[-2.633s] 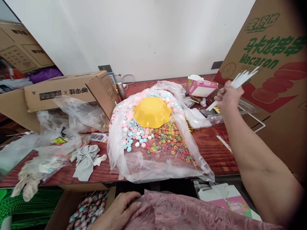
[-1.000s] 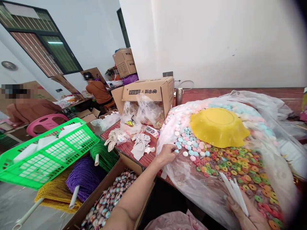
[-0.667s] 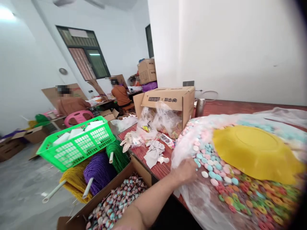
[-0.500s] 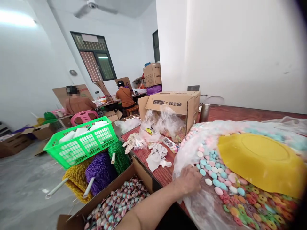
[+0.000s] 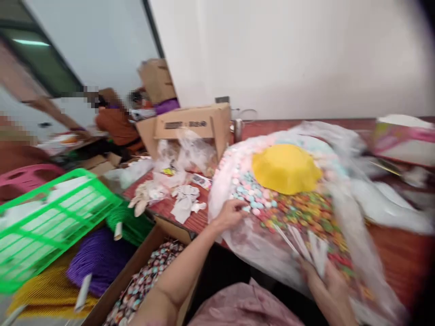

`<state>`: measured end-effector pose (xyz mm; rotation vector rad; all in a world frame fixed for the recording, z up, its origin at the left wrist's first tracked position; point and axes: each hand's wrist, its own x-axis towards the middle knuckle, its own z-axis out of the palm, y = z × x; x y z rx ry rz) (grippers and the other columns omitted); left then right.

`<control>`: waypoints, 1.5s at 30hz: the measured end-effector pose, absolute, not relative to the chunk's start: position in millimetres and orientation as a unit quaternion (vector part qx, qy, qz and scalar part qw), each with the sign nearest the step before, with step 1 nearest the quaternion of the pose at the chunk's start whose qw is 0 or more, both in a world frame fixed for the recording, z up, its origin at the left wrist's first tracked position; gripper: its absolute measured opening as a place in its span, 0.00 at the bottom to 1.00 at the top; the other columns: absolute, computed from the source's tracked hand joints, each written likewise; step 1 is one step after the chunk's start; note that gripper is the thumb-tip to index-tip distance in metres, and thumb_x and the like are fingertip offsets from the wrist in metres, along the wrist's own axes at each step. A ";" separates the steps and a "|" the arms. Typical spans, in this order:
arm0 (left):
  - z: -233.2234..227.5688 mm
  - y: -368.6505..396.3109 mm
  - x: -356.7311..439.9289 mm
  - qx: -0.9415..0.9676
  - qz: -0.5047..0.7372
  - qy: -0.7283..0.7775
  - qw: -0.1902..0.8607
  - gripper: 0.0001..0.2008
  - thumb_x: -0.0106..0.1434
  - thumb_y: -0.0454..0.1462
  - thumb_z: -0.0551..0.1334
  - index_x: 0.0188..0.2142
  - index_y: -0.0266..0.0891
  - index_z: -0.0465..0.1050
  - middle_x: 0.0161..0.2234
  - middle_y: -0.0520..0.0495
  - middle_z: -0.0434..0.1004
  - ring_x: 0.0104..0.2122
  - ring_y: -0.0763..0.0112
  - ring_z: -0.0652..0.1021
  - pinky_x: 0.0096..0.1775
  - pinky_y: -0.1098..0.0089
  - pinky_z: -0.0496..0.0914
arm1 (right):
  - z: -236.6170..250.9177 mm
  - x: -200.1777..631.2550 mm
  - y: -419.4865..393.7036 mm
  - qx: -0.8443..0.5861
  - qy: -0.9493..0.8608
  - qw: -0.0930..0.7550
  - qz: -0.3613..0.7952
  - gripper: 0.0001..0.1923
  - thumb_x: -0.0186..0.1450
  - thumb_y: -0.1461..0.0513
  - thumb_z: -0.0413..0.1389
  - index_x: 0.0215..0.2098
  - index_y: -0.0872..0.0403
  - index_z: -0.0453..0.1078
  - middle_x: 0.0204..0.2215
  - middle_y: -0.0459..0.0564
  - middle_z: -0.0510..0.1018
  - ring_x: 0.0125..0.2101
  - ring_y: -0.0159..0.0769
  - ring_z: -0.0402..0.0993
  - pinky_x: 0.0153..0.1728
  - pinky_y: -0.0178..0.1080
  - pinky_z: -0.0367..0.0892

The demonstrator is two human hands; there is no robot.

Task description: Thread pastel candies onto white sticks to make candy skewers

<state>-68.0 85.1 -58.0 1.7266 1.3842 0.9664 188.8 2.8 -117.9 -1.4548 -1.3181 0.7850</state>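
The right hand's grip (image 5: 328,276) is closed round a loose fan of white sticks (image 5: 317,251) above the ring-shaped pieces (image 5: 311,210), while the left hand (image 5: 233,213) has its fingertips drawn close together by the pink and blue discs (image 5: 258,197) on the plastic sheet (image 5: 261,253), too blurred to tell whether it has one. A firmer hold low on the bundle should stop sticks sliding out, and a light fingertip pinch should suit single discs. In the earliest frame, the sticks were raised off to the right and the left hand rested at the lap.
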 end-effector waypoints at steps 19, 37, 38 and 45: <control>-47.5 39.1 -1.3 0.283 0.580 0.355 0.676 0.19 0.38 0.34 0.79 0.33 0.38 0.82 0.31 0.52 0.81 0.32 0.77 0.77 0.37 0.76 0.73 | -101.7 201.3 -20.9 -0.527 -0.589 0.492 0.365 0.16 0.64 0.54 0.58 0.21 0.52 0.71 0.18 0.46 0.74 0.22 0.35 0.69 0.26 0.36 0.64; -62.4 32.0 -8.7 0.422 0.659 0.361 0.507 0.14 0.50 0.35 0.75 0.38 0.42 0.82 0.36 0.50 0.83 0.36 0.72 0.81 0.42 0.71 0.76 | -76.4 187.2 -21.4 -0.482 -0.696 0.481 0.227 0.09 0.68 0.63 0.52 0.30 0.53 0.69 0.21 0.43 0.73 0.21 0.30 0.70 0.23 0.31 0.64; -62.3 31.7 -10.2 0.457 0.662 0.365 0.468 0.13 0.52 0.34 0.74 0.39 0.41 0.82 0.36 0.49 0.83 0.37 0.71 0.81 0.42 0.71 0.76 | -74.3 185.9 -22.6 -0.480 -0.700 0.481 0.221 0.09 0.69 0.63 0.52 0.30 0.53 0.69 0.21 0.43 0.73 0.21 0.30 0.70 0.23 0.31 0.64; -51.5 26.4 -16.3 0.689 0.604 0.355 0.187 0.13 0.61 0.26 0.64 0.43 0.39 0.80 0.38 0.43 0.84 0.39 0.67 0.83 0.44 0.67 0.78 | -61.3 182.5 -32.1 -0.472 -0.727 0.467 0.174 0.12 0.67 0.69 0.50 0.46 0.52 0.70 0.23 0.40 0.72 0.20 0.27 0.69 0.22 0.28 0.64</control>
